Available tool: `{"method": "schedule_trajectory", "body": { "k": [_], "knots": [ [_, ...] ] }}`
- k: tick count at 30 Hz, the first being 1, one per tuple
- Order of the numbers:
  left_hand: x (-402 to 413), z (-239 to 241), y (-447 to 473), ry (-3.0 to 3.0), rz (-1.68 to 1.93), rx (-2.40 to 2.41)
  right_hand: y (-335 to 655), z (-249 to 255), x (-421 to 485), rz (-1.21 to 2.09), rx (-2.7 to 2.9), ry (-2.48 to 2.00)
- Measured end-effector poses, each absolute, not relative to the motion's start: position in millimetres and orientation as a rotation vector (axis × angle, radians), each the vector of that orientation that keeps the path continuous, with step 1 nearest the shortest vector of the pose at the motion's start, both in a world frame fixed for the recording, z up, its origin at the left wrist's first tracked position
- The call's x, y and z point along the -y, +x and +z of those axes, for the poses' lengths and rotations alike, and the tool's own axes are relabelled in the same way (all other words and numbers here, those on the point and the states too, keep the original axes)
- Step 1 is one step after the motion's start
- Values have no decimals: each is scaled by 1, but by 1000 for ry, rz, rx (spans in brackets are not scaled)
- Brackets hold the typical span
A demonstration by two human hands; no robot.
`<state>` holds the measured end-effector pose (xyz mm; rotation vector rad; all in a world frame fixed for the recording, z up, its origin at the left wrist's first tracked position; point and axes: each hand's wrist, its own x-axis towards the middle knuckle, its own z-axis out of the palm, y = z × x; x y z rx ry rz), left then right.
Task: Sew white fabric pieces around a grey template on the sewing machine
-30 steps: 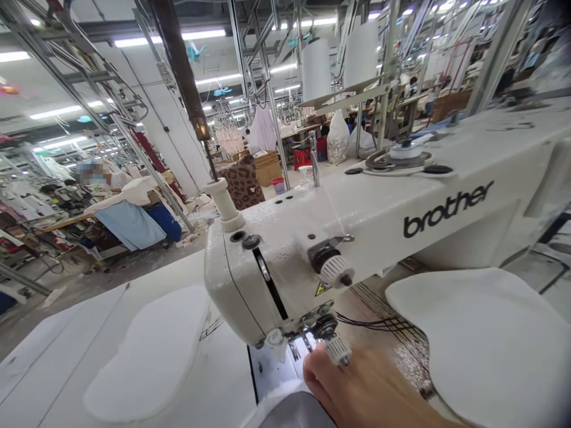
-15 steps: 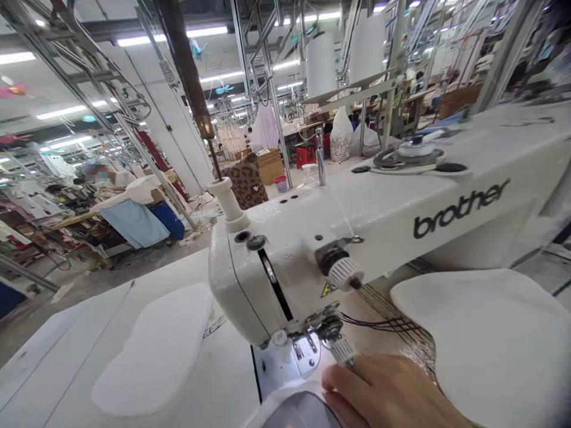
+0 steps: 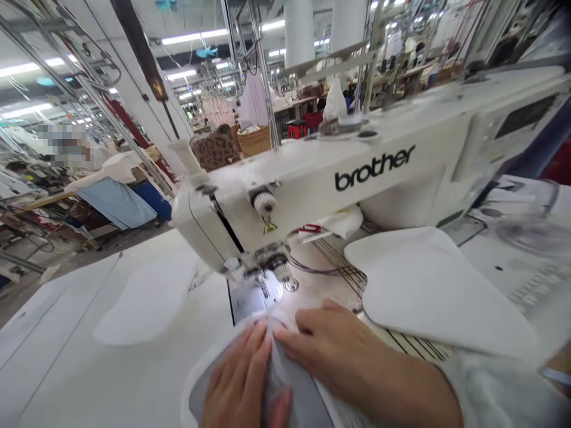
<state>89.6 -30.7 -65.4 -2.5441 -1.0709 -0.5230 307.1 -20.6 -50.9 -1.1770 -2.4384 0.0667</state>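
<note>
a white brother sewing machine (image 3: 312, 178) is seen mounted on a white table (image 3: 57, 333), and everything is placed here by reference to it. directly in front of its needle plate (image 3: 254, 297), a piece of grey fabric with a broad white edge (image 3: 200, 398) is held by both hands, with its far edge just touching or nearly touching the plate. the left hand (image 3: 241, 380) is laid on the near left part of the fabric, and its fingers (image 3: 243, 356) are spread and pressed down on it. the right hand (image 3: 339, 351) is laid across the fabric from the right side of the machine, and its fingers (image 3: 307, 324) are curved against a raised fold (image 3: 276, 351) that is formed between the two hands. the fabric is pressed by the fingers of both hands, but whether it is clenched cannot be told. a white sleeve (image 3: 495, 392) is seen at the right forearm. a white sole-shaped pad (image 3: 147, 303) is laid on the table to the left of the machine, and a larger white pad (image 3: 428, 285) is laid to its right, just beside the right hand. a folded white cloth (image 3: 334, 223) is tucked behind the machine's arm. a blurred co-worker (image 3: 66, 145) is seen far to the left, well apart from the machine.
</note>
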Motion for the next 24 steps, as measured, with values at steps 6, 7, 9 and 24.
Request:
{"method": "schedule_trajectory", "body": {
  "k": [6,7,9,24],
  "knots": [
    [41,-48,95,-2642,-475,1106,320,-37,39,332,2461,-1141],
    [43,-46,97,-2651,-473,1122,323,-36,47,368,2447,-1119],
    [46,-45,99,-2666,-466,1145,329,-36,65,414,2414,-1081],
    [53,-47,101,-2620,-310,1072,330,-65,123,27,2081,-1099]
  ]
}}
